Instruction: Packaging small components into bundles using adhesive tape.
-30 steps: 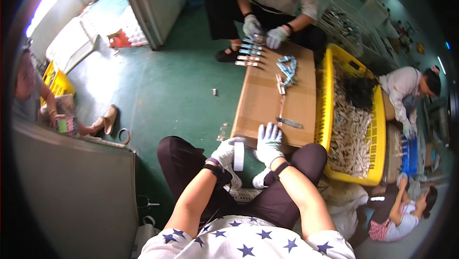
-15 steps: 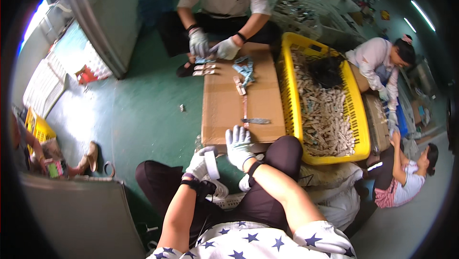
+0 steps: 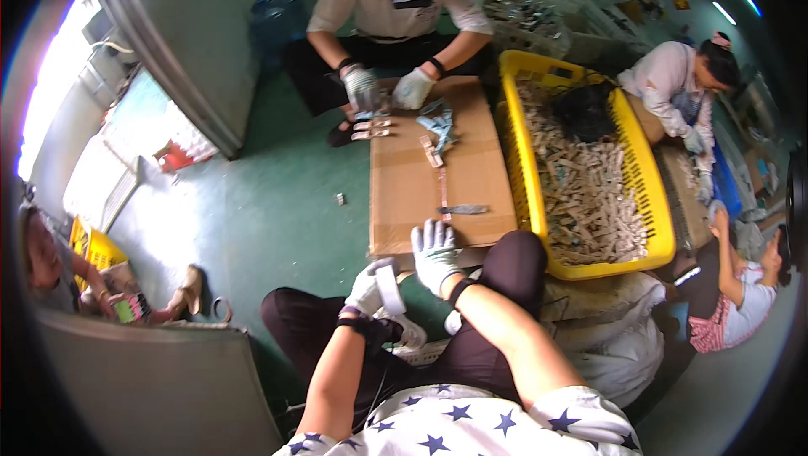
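Observation:
My left hand [image 3: 364,292], in a pale work glove, is closed around a white band [image 3: 390,289] that looks like a roll of tape seen from its edge. It hangs just off the near left corner of a cardboard box [image 3: 404,220]. My right hand [image 3: 434,252], also gloved, lies at the box's near edge with its fingers stretched out and nothing in it. Just beyond those fingertips are a flat grey blade-like piece [image 3: 464,209] and a thin reddish strip [image 3: 443,187]. Farther along the box lie small beige pieces [image 3: 432,151] and a bunch of light-blue strips [image 3: 437,124].
Across the box, a co-worker's gloved hands [image 3: 389,89] handle a row of small pieces [image 3: 371,129]. A yellow basket [image 3: 665,241] full of small beige pieces stands on the right, beside white sacks [image 3: 610,347]. Other people sit at far right and left. A metal door [image 3: 181,44] stands upper left.
The whole view has shifted slightly. My hands keep nearly the same pose at the box. The co-worker opposite has moved a hand slightly over the row of pieces.

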Motion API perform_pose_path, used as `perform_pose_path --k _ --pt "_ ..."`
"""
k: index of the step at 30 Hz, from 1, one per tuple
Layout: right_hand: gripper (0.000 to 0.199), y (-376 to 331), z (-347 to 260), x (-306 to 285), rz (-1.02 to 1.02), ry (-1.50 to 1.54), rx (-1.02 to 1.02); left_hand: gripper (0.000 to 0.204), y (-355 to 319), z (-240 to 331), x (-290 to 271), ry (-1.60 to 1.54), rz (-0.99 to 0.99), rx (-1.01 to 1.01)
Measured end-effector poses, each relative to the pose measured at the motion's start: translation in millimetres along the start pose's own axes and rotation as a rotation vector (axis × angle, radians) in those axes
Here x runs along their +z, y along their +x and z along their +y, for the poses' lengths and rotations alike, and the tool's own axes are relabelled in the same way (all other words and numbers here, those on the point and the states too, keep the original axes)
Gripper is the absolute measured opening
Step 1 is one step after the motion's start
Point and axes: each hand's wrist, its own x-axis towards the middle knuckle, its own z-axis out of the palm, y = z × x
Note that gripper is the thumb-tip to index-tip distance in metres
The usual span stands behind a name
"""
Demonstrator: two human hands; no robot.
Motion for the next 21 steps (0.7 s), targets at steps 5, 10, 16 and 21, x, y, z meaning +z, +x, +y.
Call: perform_pose_path --k 5,10,16,21 --pt "0.068 2 1 5 -0.061 -0.018 0.001 0.014 -10 9 27 -0.096 0.135 0.045" --pt "0.069 5 -2 10 -0.097 0.025 0.007 0.016 -11 11 25 -0.167 0.128 0.016" --pt "0.116 6 -3 12 -0.127 -0.013 0.018 0.021 -9 10 21 -0.136 0.139 0.012" --pt "0.114 5 -2 16 -0.126 -0.003 0.02 0.019 -10 9 22 -0.095 0.121 0.016"
